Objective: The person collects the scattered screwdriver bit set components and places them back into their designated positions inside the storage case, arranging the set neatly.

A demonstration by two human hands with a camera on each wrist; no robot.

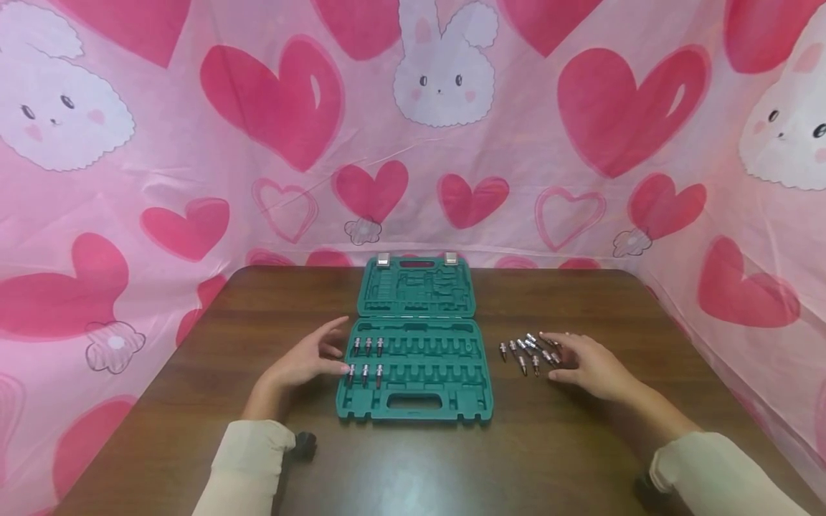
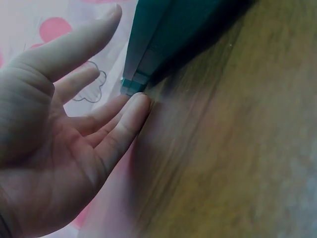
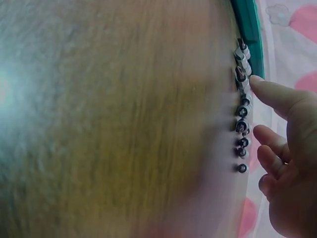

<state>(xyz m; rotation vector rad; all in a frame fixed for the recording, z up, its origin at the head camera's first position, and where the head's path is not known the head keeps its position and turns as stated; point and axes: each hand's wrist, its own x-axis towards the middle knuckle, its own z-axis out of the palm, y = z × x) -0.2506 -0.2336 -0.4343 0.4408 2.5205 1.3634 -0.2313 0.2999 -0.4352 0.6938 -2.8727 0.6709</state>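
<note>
One left hand (image 1: 306,363), one right hand (image 1: 592,367), one green case (image 1: 481,403), two clips (image 1: 383,260). Six bits (image 1: 365,374) in the case; the loose bits (image 1: 530,344) are too bunched to count.

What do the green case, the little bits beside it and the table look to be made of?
The green case: probably molded plastic with a dull sheen, judging by its even color and shaped recesses. The loose bits: likely metal, with shiny silvery ends and darker tips. The table: glossy brown wood or wood-look laminate; grain and a soft glare show, but not which.
</note>
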